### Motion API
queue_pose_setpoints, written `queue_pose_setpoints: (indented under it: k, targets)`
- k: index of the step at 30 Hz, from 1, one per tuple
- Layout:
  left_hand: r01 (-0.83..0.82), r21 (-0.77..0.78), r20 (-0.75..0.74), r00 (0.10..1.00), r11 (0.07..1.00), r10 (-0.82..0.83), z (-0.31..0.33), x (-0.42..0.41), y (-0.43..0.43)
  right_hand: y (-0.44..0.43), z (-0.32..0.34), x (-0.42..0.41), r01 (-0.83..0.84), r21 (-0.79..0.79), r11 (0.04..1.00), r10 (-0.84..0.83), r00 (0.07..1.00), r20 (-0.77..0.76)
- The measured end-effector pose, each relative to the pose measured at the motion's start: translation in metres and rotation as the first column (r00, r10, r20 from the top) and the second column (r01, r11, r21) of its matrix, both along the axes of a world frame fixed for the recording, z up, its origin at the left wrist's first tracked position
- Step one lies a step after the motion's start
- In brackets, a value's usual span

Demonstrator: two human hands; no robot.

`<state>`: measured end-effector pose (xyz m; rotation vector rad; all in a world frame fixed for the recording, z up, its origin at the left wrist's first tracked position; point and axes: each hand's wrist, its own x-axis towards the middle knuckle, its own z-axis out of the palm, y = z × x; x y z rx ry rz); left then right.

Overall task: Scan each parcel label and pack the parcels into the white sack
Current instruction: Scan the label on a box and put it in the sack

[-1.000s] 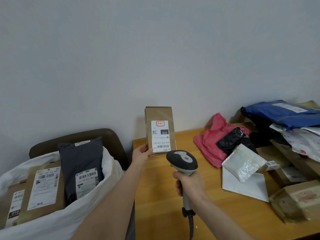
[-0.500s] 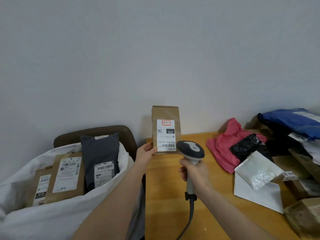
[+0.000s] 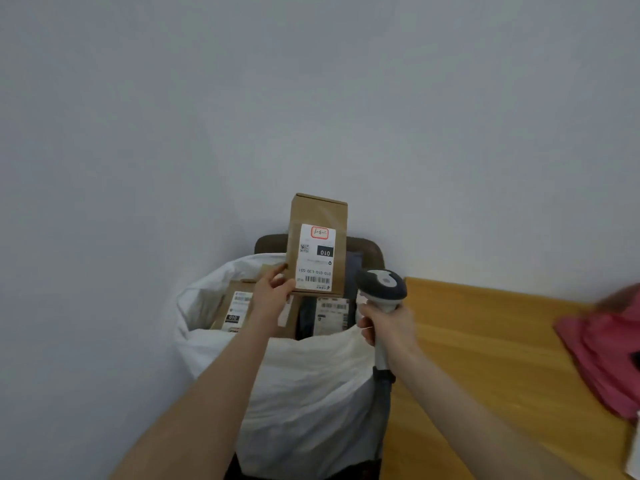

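The left hand pinches the lower left corner of a brown cardboard box, upright above the open white sack. Its white label, upside down, reads "010" on a black patch and "010-010-L30-551" above a barcode; the handwriting in the red frame is illegible. The right hand wraps closed around the handle of a grey barcode scanner. Inside the sack, a brown parcel shows "010"; a dark parcel has an unreadable label. A pink bag on the wooden table is blurred and cut off.
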<state>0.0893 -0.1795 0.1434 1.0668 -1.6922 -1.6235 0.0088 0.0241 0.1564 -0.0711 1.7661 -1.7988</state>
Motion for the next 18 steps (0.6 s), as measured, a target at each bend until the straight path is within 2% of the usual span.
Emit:
queue_pose_setpoints:
  k: [5, 8, 10, 12, 14, 15, 16, 18]
  targets:
    - [-0.12, -0.062, 0.043, 0.992, 0.991, 0.123, 0.006, 0.067, -0.096, -0.072, -0.003, 0.024, -0.008, 0.007, 1.0, 0.008, 0.999, -0.053]
    - [-0.153, -0.108, 0.104, 0.981, 0.982, 0.165, 0.002, 0.104, -0.149, -0.123, -0.006, 0.04, -0.03, 0.033, 0.999, 0.031, 0.999, -0.031]
    - [-0.109, -0.101, 0.195, 0.972, 0.989, 0.128, -0.005, 0.121, -0.174, -0.154, -0.009, 0.053, -0.059, 0.053, 0.997, 0.059, 0.998, -0.007]
    - [-0.01, 0.018, 0.298, 0.954, 1.0, 0.004, -0.014, 0.132, -0.192, -0.178, -0.013, 0.064, -0.071, 0.079, 0.994, 0.071, 0.997, 0.007]
    - [0.104, 0.209, 0.425, 0.886, 0.972, -0.186, -0.023, 0.136, -0.201, -0.196, -0.019, 0.071, -0.063, 0.104, 0.993, 0.062, 0.998, 0.018]
    - [0.156, 0.232, 0.514, 0.818, 0.96, -0.257, -0.029, 0.136, -0.205, -0.203, -0.022, 0.073, -0.054, 0.117, 0.992, 0.053, 0.998, 0.016]
    - [0.204, 0.209, 0.595, 0.75, 0.956, -0.29, -0.034, 0.133, -0.21, -0.209, -0.026, 0.074, -0.045, 0.131, 0.99, 0.043, 0.999, 0.013]
    - [0.302, 0.026, 0.712, 0.663, 0.953, -0.23, -0.042, 0.122, -0.215, -0.217, -0.032, 0.074, -0.028, 0.155, 0.988, 0.026, 1.0, 0.011]
